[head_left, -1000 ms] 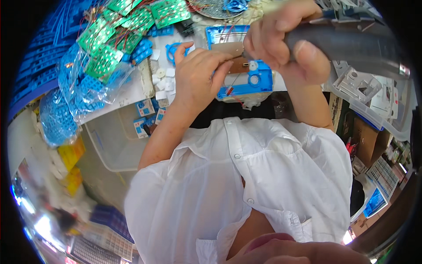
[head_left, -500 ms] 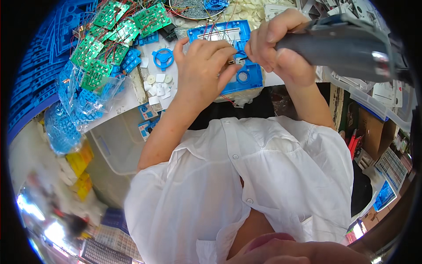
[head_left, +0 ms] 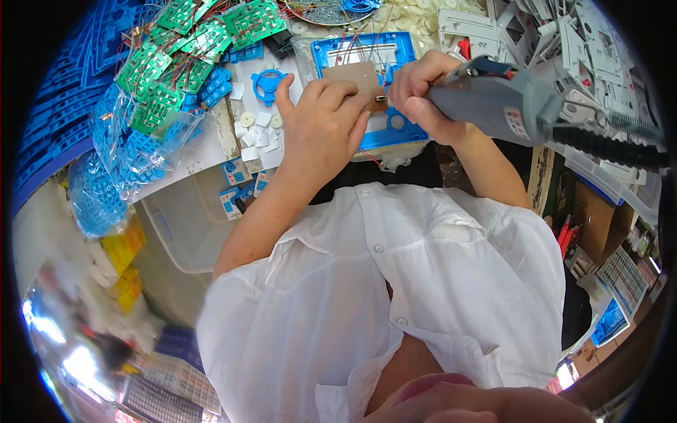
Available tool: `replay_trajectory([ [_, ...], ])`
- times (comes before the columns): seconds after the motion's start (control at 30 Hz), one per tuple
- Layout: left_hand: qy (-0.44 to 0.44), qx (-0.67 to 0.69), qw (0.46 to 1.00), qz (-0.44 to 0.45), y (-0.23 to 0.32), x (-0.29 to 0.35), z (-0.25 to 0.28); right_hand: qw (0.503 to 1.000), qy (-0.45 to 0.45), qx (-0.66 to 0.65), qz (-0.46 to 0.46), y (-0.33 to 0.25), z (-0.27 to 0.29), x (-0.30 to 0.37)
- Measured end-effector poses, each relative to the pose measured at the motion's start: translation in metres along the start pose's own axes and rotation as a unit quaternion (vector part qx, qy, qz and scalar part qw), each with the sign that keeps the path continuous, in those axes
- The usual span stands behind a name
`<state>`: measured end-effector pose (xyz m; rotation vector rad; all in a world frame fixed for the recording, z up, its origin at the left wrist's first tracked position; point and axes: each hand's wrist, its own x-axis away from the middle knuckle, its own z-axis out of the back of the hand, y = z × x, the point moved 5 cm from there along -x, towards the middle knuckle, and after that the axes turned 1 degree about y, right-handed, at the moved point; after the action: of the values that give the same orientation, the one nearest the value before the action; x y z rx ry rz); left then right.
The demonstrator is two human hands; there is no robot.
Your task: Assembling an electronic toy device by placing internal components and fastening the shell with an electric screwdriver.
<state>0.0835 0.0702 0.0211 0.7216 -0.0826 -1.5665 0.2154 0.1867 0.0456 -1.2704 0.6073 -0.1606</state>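
Observation:
A blue plastic housing [head_left: 367,138] with thin red wires lies in front of me at the table's near edge. My left hand [head_left: 326,127] grips a small brown board [head_left: 350,72] over the housing, fingers bent at its near edge. A small metal part shows on the board next to the fingertips. My right hand [head_left: 431,99] is wrapped round the front of a grey power screwdriver [head_left: 490,106], which tilts up to the right with a black coiled cord behind it. Its tip is hidden by the fingers, beside the board's right edge.
Green circuit boards [head_left: 144,67] with wires are piled at the left, beside bagged blue keypads [head_left: 134,158]. A blue ring [head_left: 266,86] and small white pieces [head_left: 259,137] lie left of my left hand. Cream discs and white panels [head_left: 589,63] heap at the far right.
The brown board has come into plain view over the housing. The screwdriver has swung, its back end now lower with the cord showing. The whole view has shifted slightly.

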Motion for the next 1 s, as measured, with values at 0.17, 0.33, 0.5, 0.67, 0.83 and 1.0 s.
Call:
replay_trajectory([
  [0.17, -0.004, 0.003, 1.000, 0.008, -0.002, 0.005, 0.000, 0.996, 0.006, -0.091, -0.013, 0.004, -0.002, -0.001],
  [0.33, -0.009, 0.026, 1.000, 0.003, -0.001, 0.007, 0.007, 0.957, 0.017, -0.277, 0.084, -0.020, 0.039, -0.026],
  [0.5, 0.033, 0.030, 0.999, 0.013, -0.017, 0.019, 0.024, 0.972, 0.208, -0.059, 0.093, -0.077, 0.077, -0.052],
  [0.67, -0.008, 0.054, 0.998, -0.024, -0.015, 0.025, 0.026, 0.916, 0.381, 0.114, 0.050, -0.074, 0.077, -0.041],
  [0.83, -0.086, 0.078, 0.992, -0.047, 0.004, 0.024, 0.019, 0.907, 0.300, 0.295, -0.021, 0.002, 0.057, 0.024],
  [1.0, -0.139, 0.038, 0.989, -0.045, 0.012, 0.024, 0.015, 0.861, 0.127, 0.485, -0.089, 0.018, 0.003, 0.003],
])
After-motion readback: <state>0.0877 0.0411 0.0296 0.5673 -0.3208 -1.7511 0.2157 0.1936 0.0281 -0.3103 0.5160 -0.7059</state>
